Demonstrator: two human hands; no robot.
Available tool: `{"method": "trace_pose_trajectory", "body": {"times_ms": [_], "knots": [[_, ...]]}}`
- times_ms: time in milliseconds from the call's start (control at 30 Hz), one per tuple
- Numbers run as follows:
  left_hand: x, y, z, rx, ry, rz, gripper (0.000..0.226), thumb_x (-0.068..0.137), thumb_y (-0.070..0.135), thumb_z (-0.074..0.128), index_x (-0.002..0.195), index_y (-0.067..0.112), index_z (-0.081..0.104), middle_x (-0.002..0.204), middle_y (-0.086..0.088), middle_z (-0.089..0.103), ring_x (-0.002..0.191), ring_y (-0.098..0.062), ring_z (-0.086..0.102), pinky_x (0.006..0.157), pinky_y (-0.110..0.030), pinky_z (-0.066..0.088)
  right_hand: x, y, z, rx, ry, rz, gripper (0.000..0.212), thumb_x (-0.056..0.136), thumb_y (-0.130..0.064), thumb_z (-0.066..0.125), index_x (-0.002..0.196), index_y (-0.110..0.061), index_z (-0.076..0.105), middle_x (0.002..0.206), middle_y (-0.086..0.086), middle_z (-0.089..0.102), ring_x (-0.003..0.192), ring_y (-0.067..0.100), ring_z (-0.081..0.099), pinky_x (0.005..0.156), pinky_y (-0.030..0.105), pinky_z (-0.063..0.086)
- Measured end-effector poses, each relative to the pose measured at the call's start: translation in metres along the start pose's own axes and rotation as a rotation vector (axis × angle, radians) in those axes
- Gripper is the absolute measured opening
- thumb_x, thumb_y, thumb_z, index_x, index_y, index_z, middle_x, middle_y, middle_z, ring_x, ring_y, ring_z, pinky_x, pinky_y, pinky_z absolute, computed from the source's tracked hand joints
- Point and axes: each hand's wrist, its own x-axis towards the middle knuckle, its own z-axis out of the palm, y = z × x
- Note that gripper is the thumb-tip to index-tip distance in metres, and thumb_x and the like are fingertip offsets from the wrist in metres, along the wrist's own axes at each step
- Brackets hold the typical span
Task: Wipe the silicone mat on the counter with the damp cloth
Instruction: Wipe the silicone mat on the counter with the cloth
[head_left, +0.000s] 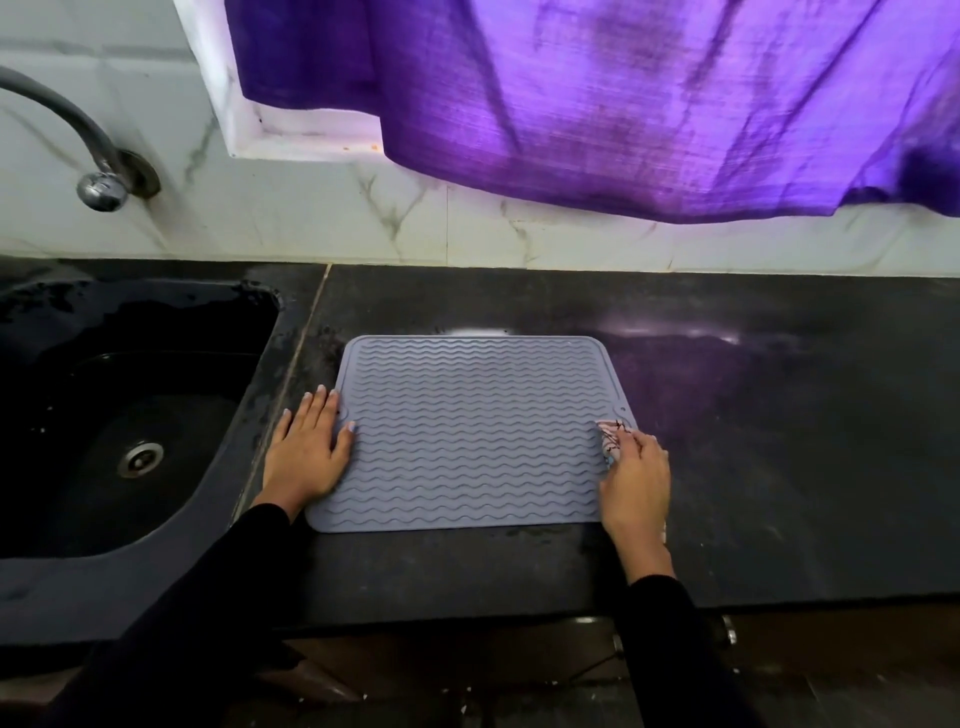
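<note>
We record a grey-blue rectangular silicone mat (472, 431) with rounded corners and wavy raised ridges, lying flat on a black stone counter (753, 415), just right of the counter seam and nearer the near edge than the far wall. We note our left hand (310, 451) laid flat at the mat's left edge, fingers straight and close together, the thumb stretched onto the ridges and the palm partly on the counter beside it. Our right hand (635, 480) sits at the mat's right edge, its fingers curled round a bunched pale cloth with dark line markings (609, 437); the cloth shows at the fingertips, touching the mat near its right-hand tab, and a sliver of it shows below the wrist. Both forearms wear black sleeves (218, 587). To the left, set into the counter, we list a black sink (47, 332) with a round metal drain (139, 458) and water beads on its far rim. Above it, a curved metal tap (98, 182) comes out of the white marble-veined tiled wall (322, 223). At the far side, a purple woven curtain (623, 104) hangs over a white window recess (291, 135), casting a violet sheen on the counter right of the mat.
</note>
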Motion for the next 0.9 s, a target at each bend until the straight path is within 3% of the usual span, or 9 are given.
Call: {"method": "trace_pose_trajectory", "body": {"times_ms": [133,267,367,433,467,533,733,900], "knots": [[0.0,0.0,0.0,-0.001,0.005,-0.004,0.086,0.076,0.063,0.002,0.146,0.016,0.019,0.155,-0.004,0.018,0.144,-0.018,0.012,0.117,-0.038,0.005,0.003,0.002,-0.007,0.085,-0.044,-0.03,0.053,0.082,0.004,0.055,0.133,-0.008,0.05,0.136,0.013,0.047,0.128,0.032,0.041,0.11,0.045,0.033],[-0.001,0.001,-0.001,-0.005,-0.003,-0.002,0.088,0.075,0.063,0.002,0.146,0.015,0.02,0.155,-0.005,0.018,0.144,-0.018,0.012,0.117,-0.038,0.004,0.013,0.009,-0.012,0.275,-0.02,0.06,0.039,0.09,-0.006,0.052,0.128,-0.016,0.058,0.129,0.002,0.055,0.116,0.022,0.055,0.098,0.033,0.043],[-0.002,0.002,-0.004,-0.011,-0.013,-0.002,0.088,0.075,0.062,0.001,0.146,0.014,0.019,0.155,-0.005,0.018,0.144,-0.019,0.012,0.117,-0.039,0.004,0.03,0.005,-0.016,0.811,0.097,0.382,0.023,0.093,-0.018,0.056,0.114,-0.017,0.067,0.114,-0.001,0.067,0.088,0.009,0.063,0.08,0.024,0.052],[-0.002,0.003,-0.004,-0.007,-0.018,-0.005,0.089,0.074,0.063,0.0,0.146,0.014,0.018,0.155,-0.005,0.017,0.144,-0.018,0.011,0.117,-0.039,0.004,0.045,-0.002,-0.022,0.992,0.181,0.65,0.019,0.092,-0.031,0.057,0.106,-0.021,0.067,0.101,0.003,0.067,0.075,0.015,0.061,0.069,0.027,0.053],[-0.002,0.003,-0.004,-0.005,-0.017,-0.008,0.089,0.074,0.063,-0.001,0.146,0.015,0.018,0.155,-0.004,0.017,0.144,-0.018,0.011,0.117,-0.038,0.004,0.05,-0.006,-0.024,0.933,0.207,0.677,0.022,0.093,-0.03,0.056,0.109,-0.019,0.066,0.102,0.006,0.067,0.082,0.022,0.063,0.076,0.031,0.054],[-0.002,0.001,-0.004,-0.006,-0.017,-0.012,0.09,0.074,0.063,-0.001,0.146,0.015,0.018,0.155,-0.004,0.017,0.144,-0.018,0.011,0.117,-0.038,0.004,0.055,-0.021,-0.023,0.692,0.229,0.552,0.028,0.094,-0.018,0.053,0.119,-0.012,0.063,0.115,0.012,0.066,0.105,0.031,0.062,0.094,0.036,0.048],[-0.003,0.001,-0.003,-0.006,-0.002,0.002,0.086,0.077,0.062,0.0,0.146,0.015,0.019,0.155,-0.004,0.018,0.144,-0.018,0.011,0.117,-0.038,0.004,0.053,-0.057,0.019,0.249,-0.052,0.001,0.039,0.089,0.002,0.047,0.128,-0.001,0.054,0.132,0.019,0.053,0.128,0.037,0.043,0.11,0.044,0.033],[-0.004,0.003,-0.004,0.004,-0.005,0.004,0.085,0.078,0.061,-0.001,0.147,0.015,0.016,0.156,-0.004,0.015,0.144,-0.016,0.007,0.117,-0.037,0.001,0.037,-0.066,0.042,-0.194,-0.088,-0.141,0.056,0.092,0.001,0.041,0.146,-0.004,0.026,0.154,0.017,0.022,0.146,0.031,0.01,0.119,0.038,0.001]]}}
